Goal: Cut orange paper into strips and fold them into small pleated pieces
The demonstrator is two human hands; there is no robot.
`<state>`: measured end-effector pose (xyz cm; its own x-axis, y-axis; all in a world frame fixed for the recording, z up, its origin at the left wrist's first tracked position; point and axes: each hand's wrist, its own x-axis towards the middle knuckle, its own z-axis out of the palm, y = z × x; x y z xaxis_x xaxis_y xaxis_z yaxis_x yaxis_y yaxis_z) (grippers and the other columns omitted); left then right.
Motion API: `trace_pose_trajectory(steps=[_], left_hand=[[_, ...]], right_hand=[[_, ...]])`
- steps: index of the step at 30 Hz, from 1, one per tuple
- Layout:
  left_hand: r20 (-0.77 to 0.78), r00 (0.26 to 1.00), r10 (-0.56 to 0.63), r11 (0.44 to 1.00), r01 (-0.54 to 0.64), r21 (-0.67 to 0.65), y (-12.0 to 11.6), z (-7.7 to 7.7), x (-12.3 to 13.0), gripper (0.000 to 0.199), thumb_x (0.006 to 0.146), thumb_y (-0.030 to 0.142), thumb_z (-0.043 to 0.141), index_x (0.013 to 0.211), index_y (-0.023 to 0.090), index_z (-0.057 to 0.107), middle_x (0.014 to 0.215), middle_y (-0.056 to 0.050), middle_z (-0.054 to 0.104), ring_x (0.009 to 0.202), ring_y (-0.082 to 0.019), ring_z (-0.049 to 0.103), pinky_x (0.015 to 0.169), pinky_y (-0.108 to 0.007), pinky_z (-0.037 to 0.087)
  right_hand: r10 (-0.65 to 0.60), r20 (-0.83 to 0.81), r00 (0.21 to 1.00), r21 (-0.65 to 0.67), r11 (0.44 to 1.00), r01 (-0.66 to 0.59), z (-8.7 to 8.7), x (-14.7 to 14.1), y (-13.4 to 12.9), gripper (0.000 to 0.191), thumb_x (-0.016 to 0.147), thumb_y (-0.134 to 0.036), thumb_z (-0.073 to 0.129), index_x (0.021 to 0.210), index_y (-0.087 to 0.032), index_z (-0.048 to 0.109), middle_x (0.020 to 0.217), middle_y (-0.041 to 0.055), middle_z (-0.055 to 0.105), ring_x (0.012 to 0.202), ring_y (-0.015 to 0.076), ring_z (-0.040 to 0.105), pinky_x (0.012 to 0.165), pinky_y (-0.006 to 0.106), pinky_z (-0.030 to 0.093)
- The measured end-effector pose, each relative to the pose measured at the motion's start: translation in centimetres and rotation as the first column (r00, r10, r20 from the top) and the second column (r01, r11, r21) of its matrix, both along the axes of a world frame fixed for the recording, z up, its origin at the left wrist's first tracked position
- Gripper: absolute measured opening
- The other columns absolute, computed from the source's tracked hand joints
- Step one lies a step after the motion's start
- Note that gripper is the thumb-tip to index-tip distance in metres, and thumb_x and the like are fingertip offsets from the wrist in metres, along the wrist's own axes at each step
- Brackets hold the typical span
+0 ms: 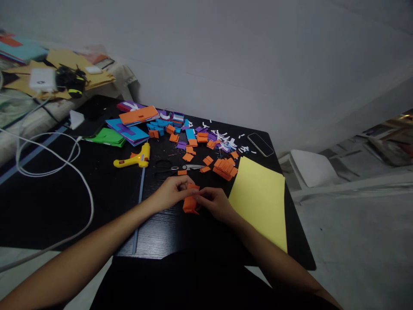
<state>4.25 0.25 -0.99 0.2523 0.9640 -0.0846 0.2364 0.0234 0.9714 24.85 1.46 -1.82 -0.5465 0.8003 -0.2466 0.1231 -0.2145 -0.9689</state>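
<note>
Between my two hands is a folded piece of orange paper (190, 204), held just above the black table near its front. My left hand (174, 190) pinches its upper left side. From the right, my right hand (215, 202) grips the paper's edge with thumb and fingers; some fingertips are hidden behind it. Black-handled scissors (193, 167) lie just beyond my hands, blades pointing right, with a small orange paper piece (182, 172) beside them. A stack of folded orange pieces (225, 168) rests farther right.
A yellow glue gun (134, 159) lies left of the scissors. Yellow sheets (258, 200) cover the table's right side, below a phone (260, 144). Coloured paper pieces and white scraps (227, 141) spread along the back. A white cable (92, 198) loops across the left.
</note>
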Motion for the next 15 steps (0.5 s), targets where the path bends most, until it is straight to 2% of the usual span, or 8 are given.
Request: trace_pose_trajectory(steps=[2, 6, 15], left_hand=[[-0.002, 1.0, -0.028, 0.999, 0.028, -0.023, -0.03, -0.02, 0.0, 0.032, 0.086, 0.047, 0.073, 0.081, 0.016, 0.07, 0.058, 0.006, 0.046, 0.054, -0.01, 0.039, 0.052, -0.023, 0.025], [0.018, 0.999, -0.036, 0.998, 0.037, -0.044, -0.06, -0.03, -0.02, 0.03, 0.085, 0.045, 0.072, 0.08, 0.016, 0.069, 0.06, 0.004, 0.051, 0.056, -0.011, 0.044, 0.054, -0.023, 0.029], [0.058, 0.997, -0.043, 0.999, 0.044, -0.007, 0.16, 0.03, -0.08, 0.026, 0.085, 0.04, 0.072, 0.079, 0.015, 0.071, 0.068, 0.002, 0.059, 0.064, -0.011, 0.049, 0.06, -0.023, 0.035]], right_hand=[[0.021, 0.011, 1.0, 0.006, 1.0, -0.021, 0.1, -0.02, -0.02, 0.037, 0.078, -0.054, 0.079, 0.084, -0.018, 0.074, 0.072, 0.0012, 0.074, 0.063, 0.0169, 0.069, 0.065, 0.03, 0.056], [0.039, 0.031, 0.999, 0.016, 0.999, -0.04, 0.09, 0.06, 0.0, 0.035, 0.08, -0.052, 0.079, 0.084, -0.018, 0.075, 0.071, 0.0012, 0.073, 0.062, 0.0164, 0.068, 0.065, 0.029, 0.054], [0.077, 0.075, 0.994, 0.063, 0.995, -0.082, -0.08, 0.15, 0.08, 0.028, 0.082, -0.044, 0.075, 0.082, -0.017, 0.073, 0.068, 0.0003, 0.071, 0.061, 0.0148, 0.065, 0.063, 0.026, 0.05]])
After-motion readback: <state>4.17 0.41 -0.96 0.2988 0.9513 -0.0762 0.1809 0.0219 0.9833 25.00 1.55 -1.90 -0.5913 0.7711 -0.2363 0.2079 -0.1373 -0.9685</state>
